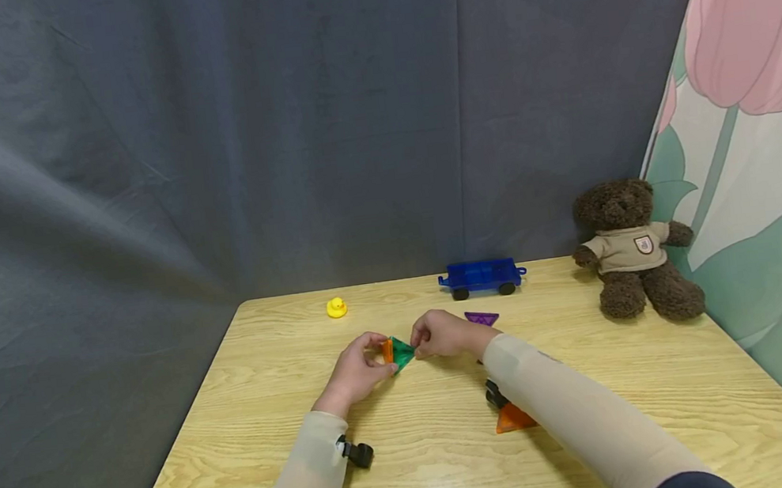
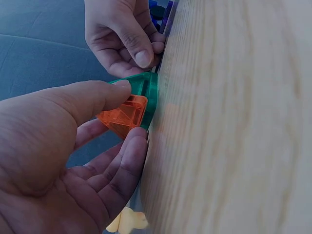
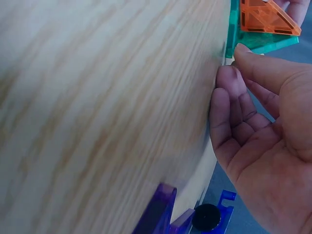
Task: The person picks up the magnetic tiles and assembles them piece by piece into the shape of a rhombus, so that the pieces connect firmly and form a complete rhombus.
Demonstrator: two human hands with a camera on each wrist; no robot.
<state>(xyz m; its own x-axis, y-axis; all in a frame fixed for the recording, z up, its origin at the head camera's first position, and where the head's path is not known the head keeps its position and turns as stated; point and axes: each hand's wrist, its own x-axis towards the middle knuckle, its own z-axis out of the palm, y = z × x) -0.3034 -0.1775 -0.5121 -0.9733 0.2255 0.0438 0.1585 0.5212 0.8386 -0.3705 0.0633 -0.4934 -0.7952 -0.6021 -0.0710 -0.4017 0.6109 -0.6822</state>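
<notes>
Translucent green triangular magnetic tiles (image 1: 402,353) and orange triangular ones (image 2: 126,116) stand joined on the table. My left hand (image 1: 356,371) grips them from the left, its thumb on the green side in the left wrist view and its fingers around the orange side. From the right, my right hand (image 1: 443,334) has thumb and fingertip at the pointed corner of the green tiles (image 3: 261,43), seemingly pinching it. The other fingers of that hand curl in close to the tabletop. A purple triangular tile (image 1: 481,319) lies just behind the right wrist.
A blue wheeled toy wagon (image 1: 482,276) and a yellow rubber duck (image 1: 336,308) stand near the table's back edge. A brown teddy bear (image 1: 628,251) sits at the right. One orange tile (image 1: 513,419) lies partly hidden under the right forearm. A dark curtain (image 1: 349,121) hangs behind.
</notes>
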